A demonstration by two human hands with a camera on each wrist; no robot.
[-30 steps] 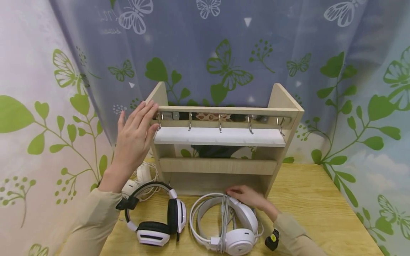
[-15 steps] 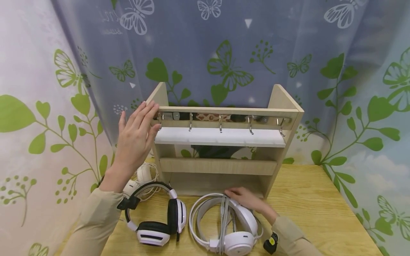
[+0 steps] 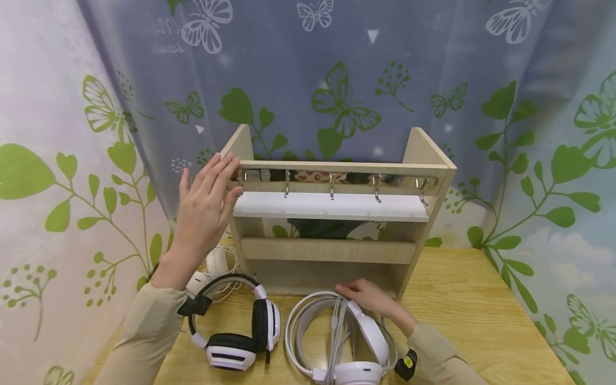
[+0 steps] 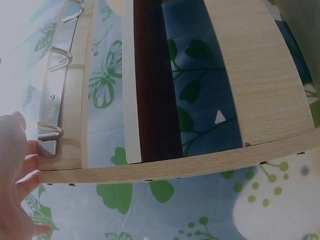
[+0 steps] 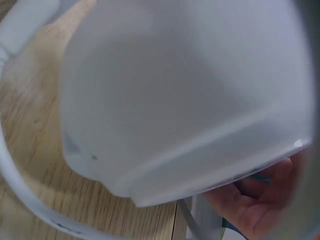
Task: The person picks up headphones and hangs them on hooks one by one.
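My left hand [image 3: 202, 214] rests on the top left corner of a light wooden rack [image 3: 327, 250], fingers mostly straight over the edge and thumb near the leftmost hook. The left wrist view shows its fingertips by the rack's metal hook strip [image 4: 55, 100]. My right hand [image 3: 369, 299] holds white headphones [image 3: 376, 338] by the far side of the headband, its fingers bent there. A bundled grey cable [image 3: 338, 331] wraps across them. In the right wrist view a white ear cup [image 5: 175, 100] hides part of the hand.
Black-and-white headphones [image 3: 272, 323] lie left of the held pair. Behind them, beside the rack, is another white pair [image 3: 216, 262] with a coiled cable. Several hooks line the rack's front rail above a white shelf [image 3: 332, 206]. A patterned curtain [image 3: 289, 80] hangs behind the wooden table [image 3: 462, 299].
The white headphones have tilted slightly, their near ear cup shifting lower in the head view. My right hand has moved slightly left with them. My left hand stays on the rack corner.
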